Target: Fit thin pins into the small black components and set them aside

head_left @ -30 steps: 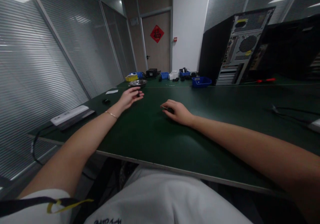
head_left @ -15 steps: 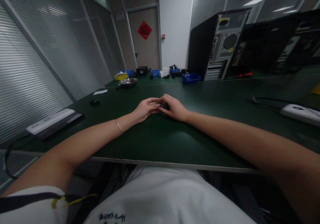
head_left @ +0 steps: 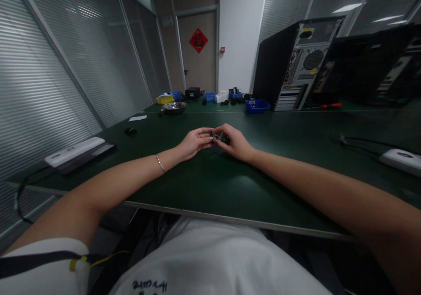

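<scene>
Just above the green table [head_left: 197, 185], my two hands meet fingertip to fingertip around a small dark part with green on it [head_left: 215, 136], perhaps a little circuit board; its kind is too small to tell. My left hand [head_left: 196, 143] pinches it from the left side, thumb and fingers together. From the right, my right hand [head_left: 236, 142] curls its fingers and thumb around the other side of the same part. Much of the part is hidden by the fingers.
At the back stand a blue bin [head_left: 257, 106], a metal dish [head_left: 174, 107], a yellow tray [head_left: 165, 99] and a black computer tower [head_left: 289, 65]. A red-handled tool [head_left: 332, 105] lies behind. White power strips [head_left: 75, 151] flank both sides; a small black item [head_left: 130, 131] lies left.
The view has shifted slightly, so the scene sits further right. My fingers have parted a little, and more of the small part's green now shows between them.
</scene>
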Demonstrator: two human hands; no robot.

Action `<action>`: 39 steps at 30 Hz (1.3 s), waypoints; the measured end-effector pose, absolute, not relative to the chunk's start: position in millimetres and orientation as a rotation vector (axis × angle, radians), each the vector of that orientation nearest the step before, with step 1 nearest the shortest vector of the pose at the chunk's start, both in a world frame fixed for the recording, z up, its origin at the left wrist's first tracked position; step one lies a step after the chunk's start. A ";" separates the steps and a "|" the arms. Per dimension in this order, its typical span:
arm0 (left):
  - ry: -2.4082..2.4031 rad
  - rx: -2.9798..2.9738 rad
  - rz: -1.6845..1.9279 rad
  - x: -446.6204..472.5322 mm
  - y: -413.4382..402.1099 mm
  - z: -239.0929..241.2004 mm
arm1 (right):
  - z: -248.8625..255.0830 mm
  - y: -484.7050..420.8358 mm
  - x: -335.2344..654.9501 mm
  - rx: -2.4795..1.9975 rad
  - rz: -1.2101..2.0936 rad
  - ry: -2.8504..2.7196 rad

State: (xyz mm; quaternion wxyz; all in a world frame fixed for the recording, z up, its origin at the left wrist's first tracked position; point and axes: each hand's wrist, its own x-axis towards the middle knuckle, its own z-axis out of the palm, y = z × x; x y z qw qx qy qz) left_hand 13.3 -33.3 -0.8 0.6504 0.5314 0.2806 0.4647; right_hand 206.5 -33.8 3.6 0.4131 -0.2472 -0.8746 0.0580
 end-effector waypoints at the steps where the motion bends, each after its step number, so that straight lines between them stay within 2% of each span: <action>1: 0.636 1.204 1.050 13.6 -33.9 -0.2 | 3.5 -34.0 206.1 -0.619 0.140 -2.198; 31: 0.670 1.366 1.079 14.3 -36.7 3.7 | 1.4 -31.1 200.8 -0.591 0.094 -2.193; 35: 0.627 1.384 1.166 9.3 -27.4 7.8 | 2.0 -31.6 200.6 -0.589 0.091 -2.187; 39: 0.647 1.361 1.399 -17.9 -4.4 19.8 | 3.9 -35.0 201.4 -0.589 0.082 -2.194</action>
